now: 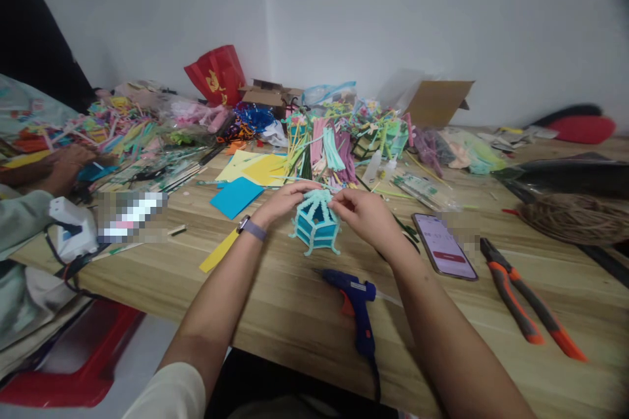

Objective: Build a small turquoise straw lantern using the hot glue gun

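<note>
The little blue and green lantern (pixel 322 234) on the desk (pixel 275 301) has sides and curly feet, but its gappy top looks not all done, and the left hand (pixel 289 200) and right hand (pixel 363 209), nearly closed, pinch that top.

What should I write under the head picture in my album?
Two hands, left and right, hold a little blue paper lantern above a glue gun on the table.

Your glue gun (pixel 361 308) is dark blue with an orange trigger, your pliers (pixel 528 301) mix orange and dark grey, and that bag (pixel 216 76)'s red with a yellow print, on a brown wood-grain table (pixel 275 314).
</note>
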{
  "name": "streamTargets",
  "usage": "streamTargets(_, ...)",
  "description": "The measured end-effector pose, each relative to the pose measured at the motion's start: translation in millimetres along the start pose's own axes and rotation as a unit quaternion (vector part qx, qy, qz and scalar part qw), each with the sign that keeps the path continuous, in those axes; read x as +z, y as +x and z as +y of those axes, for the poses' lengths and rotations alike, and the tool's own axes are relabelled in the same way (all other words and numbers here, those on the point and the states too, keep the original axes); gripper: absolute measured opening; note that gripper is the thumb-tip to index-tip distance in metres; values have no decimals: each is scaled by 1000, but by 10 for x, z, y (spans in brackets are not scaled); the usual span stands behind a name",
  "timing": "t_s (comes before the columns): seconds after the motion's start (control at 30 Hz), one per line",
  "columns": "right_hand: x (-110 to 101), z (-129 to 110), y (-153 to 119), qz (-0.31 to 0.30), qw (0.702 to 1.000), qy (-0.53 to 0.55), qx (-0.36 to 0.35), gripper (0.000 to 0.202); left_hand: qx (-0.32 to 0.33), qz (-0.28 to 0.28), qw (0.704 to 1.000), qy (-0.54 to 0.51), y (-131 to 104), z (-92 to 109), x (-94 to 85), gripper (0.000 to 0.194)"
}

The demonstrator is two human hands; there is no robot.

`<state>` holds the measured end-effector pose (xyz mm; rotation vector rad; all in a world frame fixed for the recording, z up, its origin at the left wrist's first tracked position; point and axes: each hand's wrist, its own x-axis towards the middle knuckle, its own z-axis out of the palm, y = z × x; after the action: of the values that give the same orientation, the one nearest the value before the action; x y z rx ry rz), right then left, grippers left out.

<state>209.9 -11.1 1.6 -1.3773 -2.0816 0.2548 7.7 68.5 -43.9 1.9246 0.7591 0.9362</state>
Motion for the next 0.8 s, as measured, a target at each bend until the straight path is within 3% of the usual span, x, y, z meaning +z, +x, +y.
streamTargets(0.47, 92, -114, -15, -7, 996, 48, 71, 13, -37, 24, 999, -8, -15, 29, 97, 44)
streamTargets(0.63, 27, -96, -19, 61, 990, 102, 79, 10, -46, 38, 997, -40, -34, 25, 124, 41)
streamTargets(0.7, -85, -72, -34, 88, 978, 167, 90, 14, -48, 96, 993, -50, -56, 46, 106, 37)
streamTargets(0.8, -299, -29, -69, 91, 953, 261, 120, 19, -18, 291, 956, -23, -114, 169, 53, 27)
